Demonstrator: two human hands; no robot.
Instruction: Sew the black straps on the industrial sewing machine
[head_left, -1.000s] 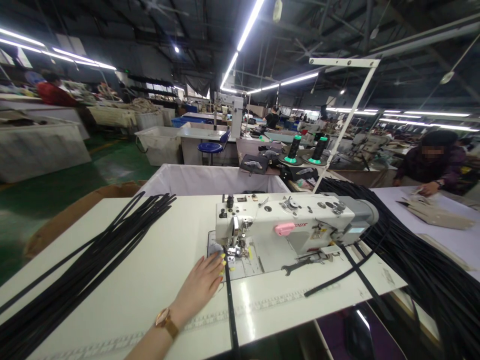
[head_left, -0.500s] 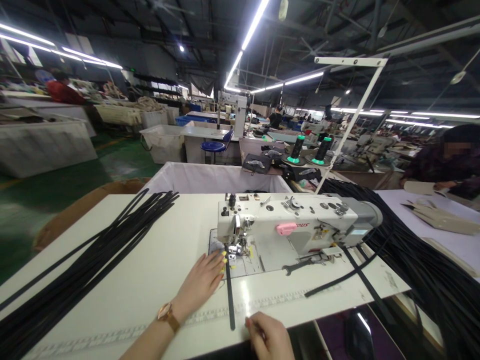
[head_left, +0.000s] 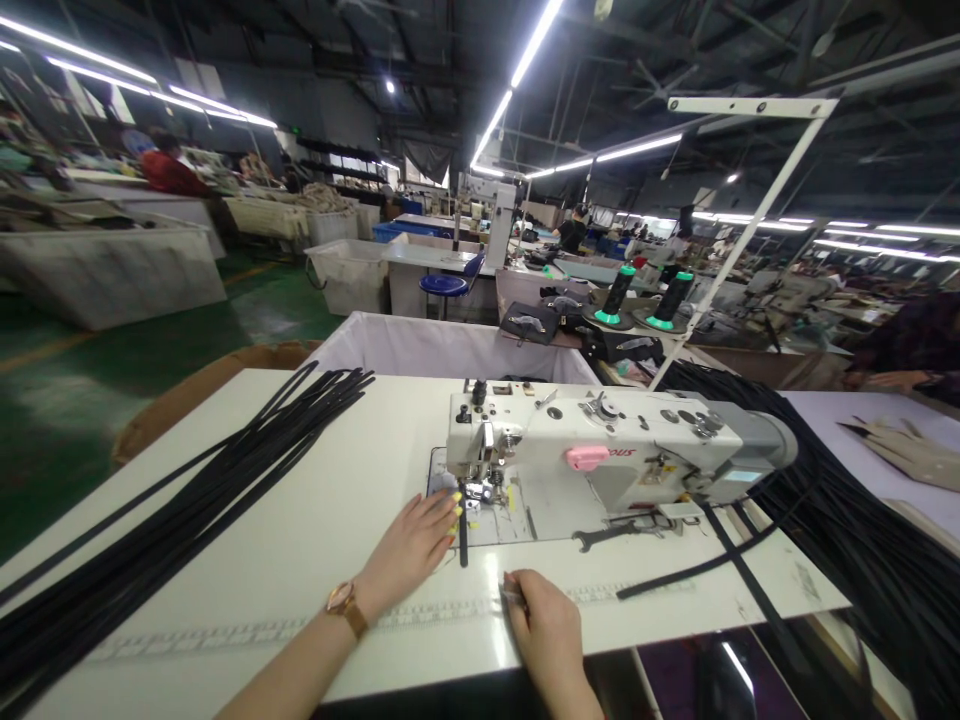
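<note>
A white sewing machine (head_left: 600,440) stands on the pale table. Under its presser foot (head_left: 478,492) runs a black strap (head_left: 463,540), whose short near end sticks out toward me. My left hand (head_left: 412,540) lies flat to the left of the foot, fingers stretched out, with the fingertips at the strap's edge. Nearer the table's front, my right hand (head_left: 546,622) is closed, thumb and forefinger together over the printed ruler (head_left: 480,606). Whatever is between those fingers is too small and blurred to name. It is apart from the strap.
A bundle of black straps (head_left: 195,500) covers the table's left side. More black straps (head_left: 847,520) hang at the right. An open-end wrench (head_left: 611,534) lies below the machine arm. Thread cones (head_left: 619,297) stand behind. A co-worker's hand (head_left: 896,380) is at the far right.
The strap has fed away from me under the foot, leaving a much shorter near end. My right hand has moved forward onto the ruler. The whole view has shifted slightly.
</note>
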